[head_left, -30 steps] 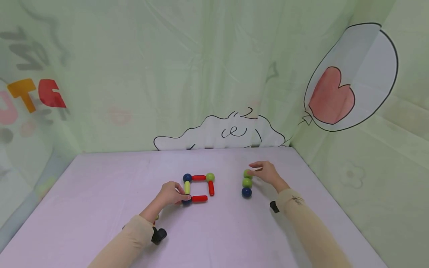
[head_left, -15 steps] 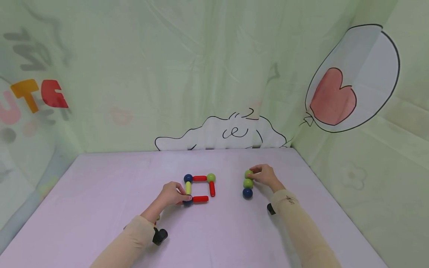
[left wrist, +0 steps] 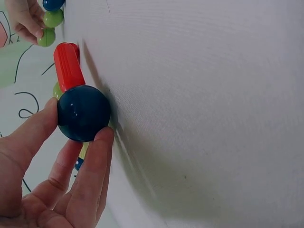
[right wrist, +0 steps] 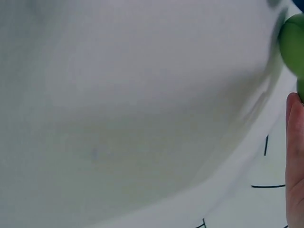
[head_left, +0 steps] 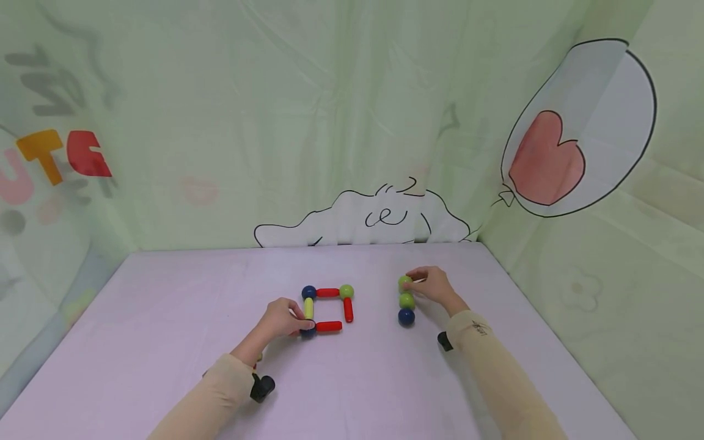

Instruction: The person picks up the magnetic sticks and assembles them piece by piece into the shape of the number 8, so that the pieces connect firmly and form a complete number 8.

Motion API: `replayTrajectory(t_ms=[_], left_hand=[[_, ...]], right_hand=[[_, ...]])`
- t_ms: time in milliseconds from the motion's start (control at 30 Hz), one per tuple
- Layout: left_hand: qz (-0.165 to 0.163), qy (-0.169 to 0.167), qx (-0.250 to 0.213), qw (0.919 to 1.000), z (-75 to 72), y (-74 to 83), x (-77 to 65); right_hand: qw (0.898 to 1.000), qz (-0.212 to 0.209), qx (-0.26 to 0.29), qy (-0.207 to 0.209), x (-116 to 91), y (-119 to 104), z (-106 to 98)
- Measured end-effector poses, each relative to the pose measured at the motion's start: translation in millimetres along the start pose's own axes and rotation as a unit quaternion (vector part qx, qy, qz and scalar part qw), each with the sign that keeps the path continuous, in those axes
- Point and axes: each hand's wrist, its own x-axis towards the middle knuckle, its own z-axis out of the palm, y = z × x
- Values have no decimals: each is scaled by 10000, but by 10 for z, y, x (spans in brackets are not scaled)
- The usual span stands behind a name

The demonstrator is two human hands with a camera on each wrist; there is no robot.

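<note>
My left hand pinches a dark blue ball between thumb and fingers. That ball sits at the near left corner of a square of magnetic building rods and balls. A red rod extends right from it, and a yellow rod leads back to another blue ball. A second red rod joins that one to a green ball, from which a third red rod points forward. On the right, my right hand pinches a green ball behind a green ball and a blue ball.
Partly hidden behind the left forearm lie small yellow and red pieces. The table has a pale lilac cover, with a printed curtain behind and at its sides. A black wrist camera hangs below the left sleeve.
My right hand first closed in around the far green ball and has since shifted it slightly back and left. My left hand stays on the blue corner ball.
</note>
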Motion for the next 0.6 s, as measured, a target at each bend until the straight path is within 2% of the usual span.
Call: replayTrajectory(t_ms=[100,333,600], left_hand=[[-17,9,14,10000,-3,5,-5],[-74,-19,21,10000,2,9,6],[-75,-13,54,10000,4,9,13]], right_hand=[[9999,-96,-1,-73,-3,-67,9],[9995,-22,49,-313,-41,-225,52],[9976,-341,64,-601,-127,-390,178]])
